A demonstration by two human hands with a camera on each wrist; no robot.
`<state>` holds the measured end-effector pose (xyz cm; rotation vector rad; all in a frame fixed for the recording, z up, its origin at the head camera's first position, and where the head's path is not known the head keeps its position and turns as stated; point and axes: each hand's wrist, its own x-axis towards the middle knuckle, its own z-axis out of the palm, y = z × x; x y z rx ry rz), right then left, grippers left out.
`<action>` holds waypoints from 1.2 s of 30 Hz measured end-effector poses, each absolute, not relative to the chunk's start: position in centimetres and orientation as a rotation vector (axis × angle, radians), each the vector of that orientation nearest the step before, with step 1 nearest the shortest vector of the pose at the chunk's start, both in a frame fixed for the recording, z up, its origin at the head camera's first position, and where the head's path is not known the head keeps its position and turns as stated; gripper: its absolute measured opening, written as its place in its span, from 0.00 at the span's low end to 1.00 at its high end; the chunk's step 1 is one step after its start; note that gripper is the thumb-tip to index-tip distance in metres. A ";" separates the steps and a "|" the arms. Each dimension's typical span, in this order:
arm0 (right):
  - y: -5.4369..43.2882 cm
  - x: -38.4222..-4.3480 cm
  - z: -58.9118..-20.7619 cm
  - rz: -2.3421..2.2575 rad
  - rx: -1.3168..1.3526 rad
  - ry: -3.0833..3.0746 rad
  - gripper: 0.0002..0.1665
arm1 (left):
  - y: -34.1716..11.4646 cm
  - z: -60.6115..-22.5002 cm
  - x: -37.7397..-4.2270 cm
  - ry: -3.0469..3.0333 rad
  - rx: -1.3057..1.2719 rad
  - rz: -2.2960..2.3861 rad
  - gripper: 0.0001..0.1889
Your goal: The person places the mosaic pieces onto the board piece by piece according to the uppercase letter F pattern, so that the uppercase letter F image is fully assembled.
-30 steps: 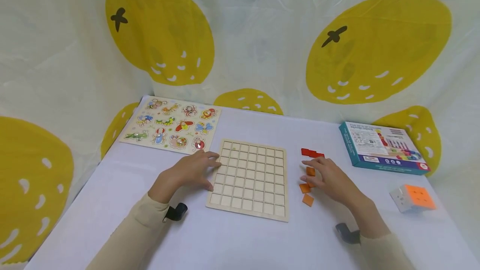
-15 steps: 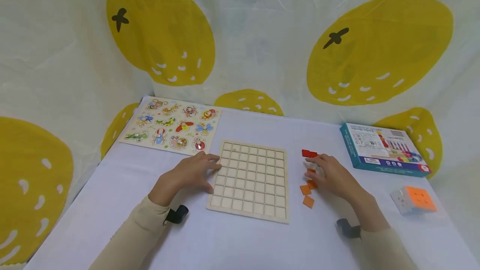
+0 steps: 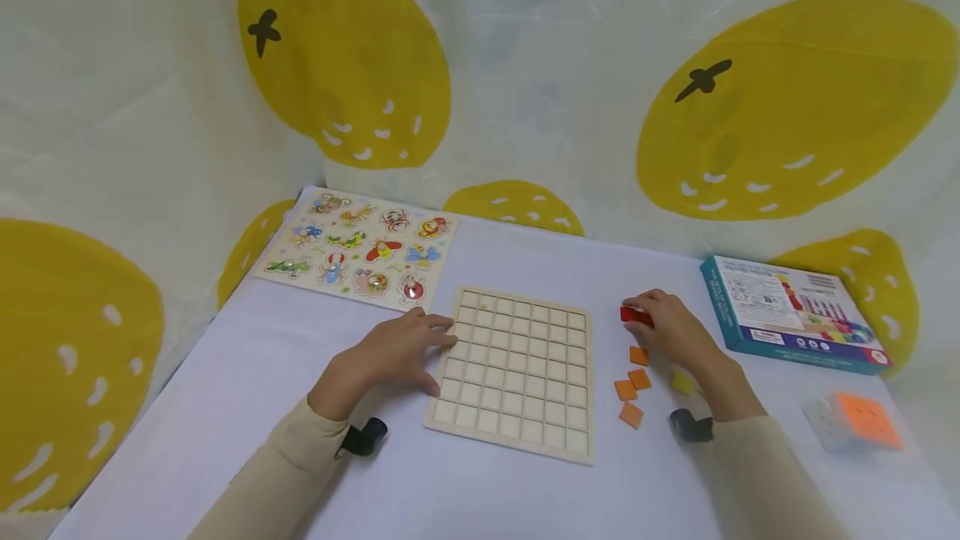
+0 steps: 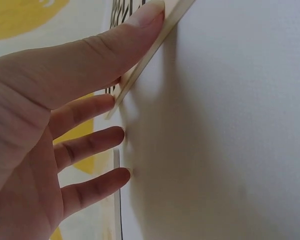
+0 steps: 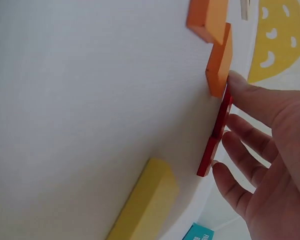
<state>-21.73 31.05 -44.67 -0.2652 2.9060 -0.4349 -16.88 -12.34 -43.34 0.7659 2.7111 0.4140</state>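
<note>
On the white table (image 3: 525, 507), the right hand (image 3: 675, 332) fingers a red piece (image 3: 636, 317).

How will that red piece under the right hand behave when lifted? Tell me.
The red piece looks thin, flat and rigid, so it should stay stiff and probably feel light. Lying flush on the smooth white table, it may slide before the fingers of the right hand get under an edge. Its flat, angular shape should not roll.

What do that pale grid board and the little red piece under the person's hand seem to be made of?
The pale square grid board looks like unfinished light wood: matt, thin, with cut squares. The flat red piece under the right hand is probably painted wood, evenly coloured, slightly glossy; plastic is possible.
</note>
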 end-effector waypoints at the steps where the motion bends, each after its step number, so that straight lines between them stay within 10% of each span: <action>1: 31.0 -21.8 -44.7 -0.443 -0.252 2.906 0.27 | -12.3 -43.3 -16.9 2.710 0.768 0.416 0.40; 36: 30.0 -22.3 -43.8 -0.401 -0.216 2.895 0.20 | -10.5 -43.5 -18.3 2.712 0.799 0.357 0.42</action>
